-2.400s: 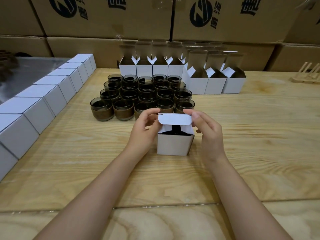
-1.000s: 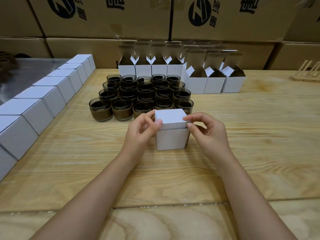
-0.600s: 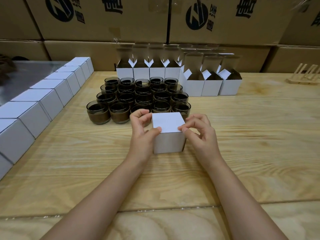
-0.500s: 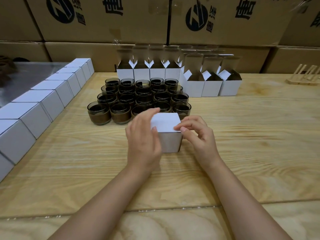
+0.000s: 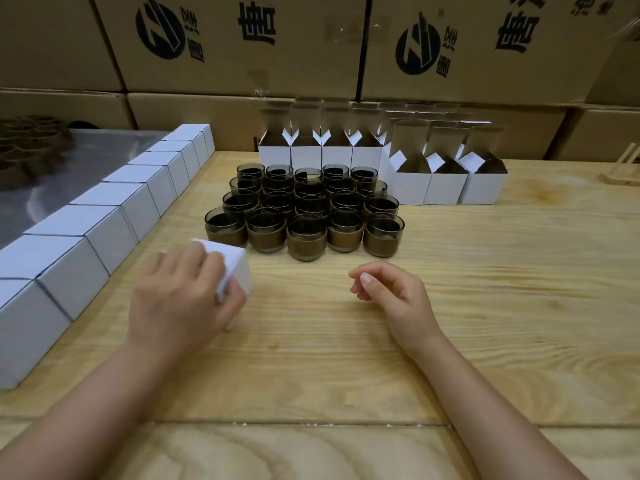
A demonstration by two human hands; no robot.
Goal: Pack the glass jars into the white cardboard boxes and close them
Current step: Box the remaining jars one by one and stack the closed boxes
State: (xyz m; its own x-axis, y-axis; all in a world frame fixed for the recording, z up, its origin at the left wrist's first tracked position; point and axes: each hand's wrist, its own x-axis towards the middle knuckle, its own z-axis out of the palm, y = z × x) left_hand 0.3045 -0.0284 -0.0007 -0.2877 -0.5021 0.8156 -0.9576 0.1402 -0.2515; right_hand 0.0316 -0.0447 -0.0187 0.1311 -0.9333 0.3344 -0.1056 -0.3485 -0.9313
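My left hand (image 5: pixel 180 299) grips a closed white box (image 5: pixel 235 268) from above, left of the table's middle; the hand hides most of the box. My right hand (image 5: pixel 391 292) rests on the wood with loosely curled fingers and holds nothing. Several dark glass jars (image 5: pixel 304 209) with brown bands stand packed together behind both hands. Beyond them stand several open white boxes (image 5: pixel 408 181) with their flaps up. A row of closed white boxes (image 5: pixel 104 220) runs along the table's left edge.
The wooden table (image 5: pixel 485 306) has a seam near its front edge. Large brown cartons (image 5: pixel 242 39) form a wall at the back. A grey metal surface (image 5: pixel 69 168) with a brown honeycomb piece lies at the far left. A wooden rack (image 5: pixel 623 168) sits at the right edge.
The box's lid was folded down and closed. My left hand then took the box from above and carried it left toward the row, while my right hand let go.
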